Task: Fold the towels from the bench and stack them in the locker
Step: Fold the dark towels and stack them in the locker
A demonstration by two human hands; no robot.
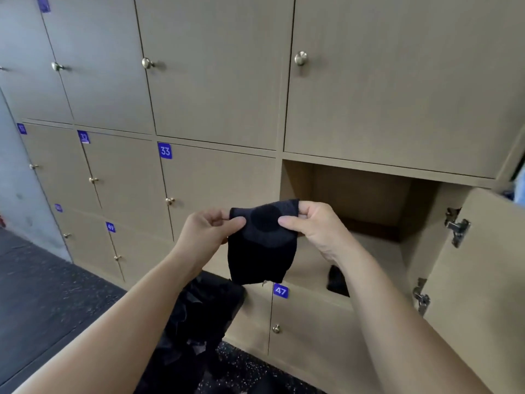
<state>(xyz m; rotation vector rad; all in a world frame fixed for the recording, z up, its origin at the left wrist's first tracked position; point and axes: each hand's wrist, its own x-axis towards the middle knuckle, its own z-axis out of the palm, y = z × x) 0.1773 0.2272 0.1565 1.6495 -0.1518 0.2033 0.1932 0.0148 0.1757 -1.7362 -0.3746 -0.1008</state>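
- Two top corners of the small black-and-grey soft cloth towel are pinched, one by the left hand, one by the right hand, thumb to fingers.
- Hangs limp mid-air before the open beige wooden locker.
- Judged light, floppy; corners grip best.

Soft, even light fills the room, but the inside of the open locker is dark with shadow, the doors far left of it look bent, and everything looks a little blurry.
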